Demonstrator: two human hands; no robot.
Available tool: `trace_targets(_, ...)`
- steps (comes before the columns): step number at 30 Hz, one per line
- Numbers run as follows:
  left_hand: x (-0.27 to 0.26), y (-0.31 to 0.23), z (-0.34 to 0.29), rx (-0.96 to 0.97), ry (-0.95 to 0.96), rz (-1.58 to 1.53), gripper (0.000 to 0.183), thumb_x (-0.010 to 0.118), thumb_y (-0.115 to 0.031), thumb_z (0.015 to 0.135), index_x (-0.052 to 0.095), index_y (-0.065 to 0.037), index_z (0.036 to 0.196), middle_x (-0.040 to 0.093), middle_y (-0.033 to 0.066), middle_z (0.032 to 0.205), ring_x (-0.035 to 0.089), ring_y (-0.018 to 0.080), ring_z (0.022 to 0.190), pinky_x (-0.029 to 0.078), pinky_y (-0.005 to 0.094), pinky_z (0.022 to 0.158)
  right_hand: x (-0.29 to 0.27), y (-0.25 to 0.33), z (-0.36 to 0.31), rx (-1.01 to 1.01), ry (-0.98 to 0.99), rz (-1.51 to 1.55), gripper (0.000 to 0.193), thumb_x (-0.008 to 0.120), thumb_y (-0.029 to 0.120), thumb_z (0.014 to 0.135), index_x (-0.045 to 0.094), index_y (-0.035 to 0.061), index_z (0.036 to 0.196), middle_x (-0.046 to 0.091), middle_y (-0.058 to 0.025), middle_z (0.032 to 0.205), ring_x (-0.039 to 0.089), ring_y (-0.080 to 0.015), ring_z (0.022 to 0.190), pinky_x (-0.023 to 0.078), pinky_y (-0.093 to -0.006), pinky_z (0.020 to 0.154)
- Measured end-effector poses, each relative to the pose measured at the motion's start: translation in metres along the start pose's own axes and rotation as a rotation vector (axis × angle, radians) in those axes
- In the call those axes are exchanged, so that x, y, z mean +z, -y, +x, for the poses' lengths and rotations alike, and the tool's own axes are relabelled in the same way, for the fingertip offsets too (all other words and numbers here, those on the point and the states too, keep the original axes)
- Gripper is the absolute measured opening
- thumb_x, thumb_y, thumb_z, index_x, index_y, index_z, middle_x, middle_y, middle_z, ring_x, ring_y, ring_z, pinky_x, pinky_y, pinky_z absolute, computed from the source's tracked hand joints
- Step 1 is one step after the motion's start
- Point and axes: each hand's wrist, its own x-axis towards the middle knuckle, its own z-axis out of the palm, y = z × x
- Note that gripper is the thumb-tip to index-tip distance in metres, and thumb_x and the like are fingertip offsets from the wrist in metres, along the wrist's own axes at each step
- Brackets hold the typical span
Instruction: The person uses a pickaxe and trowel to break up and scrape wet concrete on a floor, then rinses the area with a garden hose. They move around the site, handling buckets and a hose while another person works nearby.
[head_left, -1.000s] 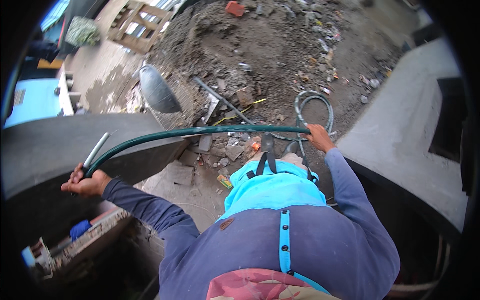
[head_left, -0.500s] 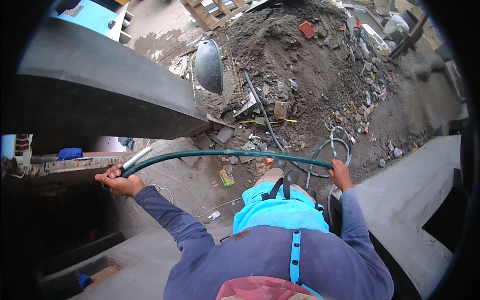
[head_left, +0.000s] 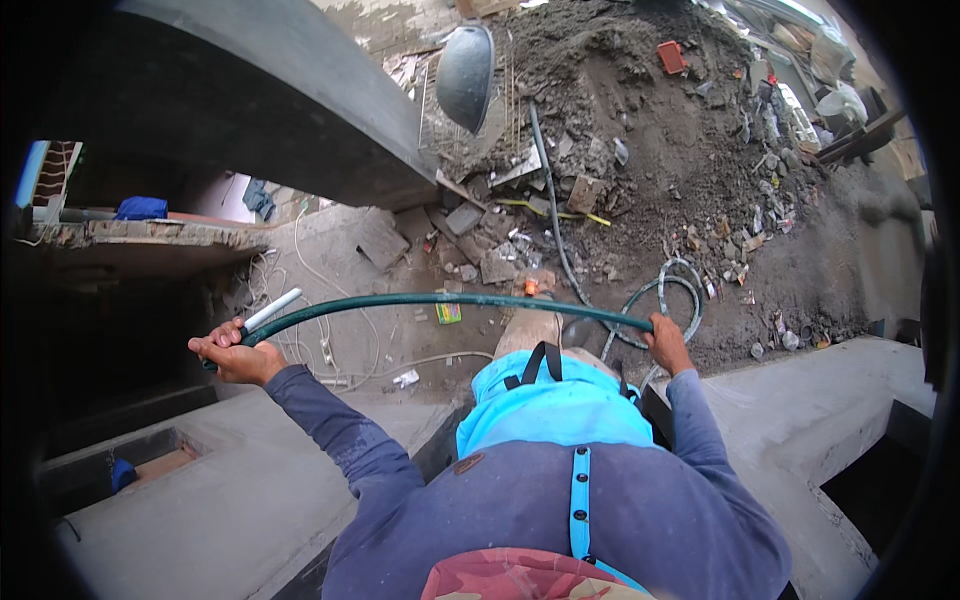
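Observation:
A dark green hose (head_left: 440,299) bows across in front of me from hand to hand. My left hand (head_left: 240,357) is closed round its end, out to the left above the dark gap. A short white pipe (head_left: 272,311) sticks out of the same grip, pointing up and right; how it joins the hose is hidden by my fingers. My right hand (head_left: 668,345) is wrapped round the hose farther along, near my right thigh. Beyond that hand the hose drops into loops on the ground, and a length of it runs up toward the dirt heap.
A heap of grey dirt and rubble (head_left: 600,110) rises ahead. A dark basin (head_left: 465,80) rests on wire mesh beside a thick concrete beam (head_left: 270,90). Thin pale cord (head_left: 370,360) lies tangled at left. Concrete ledges (head_left: 790,400) flank me, with dark openings. A red crate (head_left: 671,57) lies on the heap.
The view has shifted forward and turned, so the beam, basin and heap sit higher. Both hands keep their hold on the hose, and one leg shows farther forward.

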Motion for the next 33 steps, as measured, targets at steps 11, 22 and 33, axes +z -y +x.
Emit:
trace_targets(11,-0.043,0.026,0.03,-0.032,0.038,0.108,0.05,0.056,-0.047,0.1,0.039,-0.012,0.069,0.031,-0.0014,0.063,0.035,0.0112,0.054,0.041,0.0279,0.057,0.053,0.065,0.033,0.241,-0.117,-0.082,0.024,0.071,0.018,0.08,0.061,0.008,0.1,0.06,-0.0132,0.1,0.059,-0.0334,0.101,0.048,-0.0513,0.08)
trace_targets(22,0.032,0.172,-0.076,-0.727,0.676,0.008,0.023,0.053,-0.02,0.097,0.048,-0.011,0.076,0.041,-0.0002,0.062,0.047,0.0109,0.057,0.048,0.0258,0.059,0.087,0.452,0.155,-0.477,-0.629,0.475,0.084,0.083,0.025,0.068,0.046,0.0095,0.141,0.056,-0.0152,0.133,0.052,-0.0359,0.125,0.041,-0.0469,0.105)
trace_targets(33,-0.036,0.222,0.044,-0.606,1.101,0.093,0.068,0.075,-0.034,0.089,0.042,-0.003,0.14,0.05,0.0119,0.139,0.046,0.0254,0.131,0.038,0.0464,0.106,0.13,0.53,0.211,-0.191,-0.319,0.531,0.031,0.066,0.015,0.087,0.05,0.0102,0.113,0.068,-0.0187,0.081,0.068,-0.0411,0.074,0.05,-0.0485,0.061)
